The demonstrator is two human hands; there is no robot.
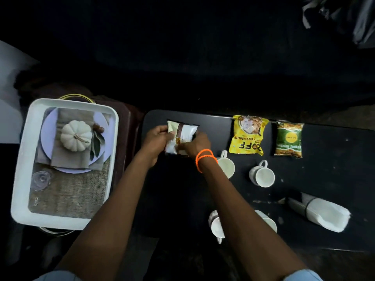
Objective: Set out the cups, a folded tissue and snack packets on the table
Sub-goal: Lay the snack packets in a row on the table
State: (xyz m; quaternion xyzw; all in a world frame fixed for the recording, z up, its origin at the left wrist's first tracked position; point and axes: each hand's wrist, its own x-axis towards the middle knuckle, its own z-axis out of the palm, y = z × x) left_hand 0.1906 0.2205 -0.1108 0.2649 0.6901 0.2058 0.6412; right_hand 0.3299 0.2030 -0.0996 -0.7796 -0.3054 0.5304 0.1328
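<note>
Head view of a dark desk point(324, 179). Both hands grip a white packet point(182, 136) over the far left part of the desk: the left hand point(157, 138) clamps its left edge, the right hand point(195, 144), with orange bands point(204, 159) on the wrist, clamps its near right corner. To the right, along the far edge, lie a yellow packet point(247, 136) and, just beside it, a green packet point(289, 138), both flat. Nearer the person stand four white cups: cup A point(226, 164) partly hidden by the right wrist, cup B point(262, 175) to its right, cups C point(217, 226) and D point(267, 220) on either side of the right forearm. A tissue stack point(324, 213) lies at the near right. Left of the desk, a white tray point(20, 159) holds a plate point(45, 134), cloth and small white pumpkin point(76, 135).
</note>
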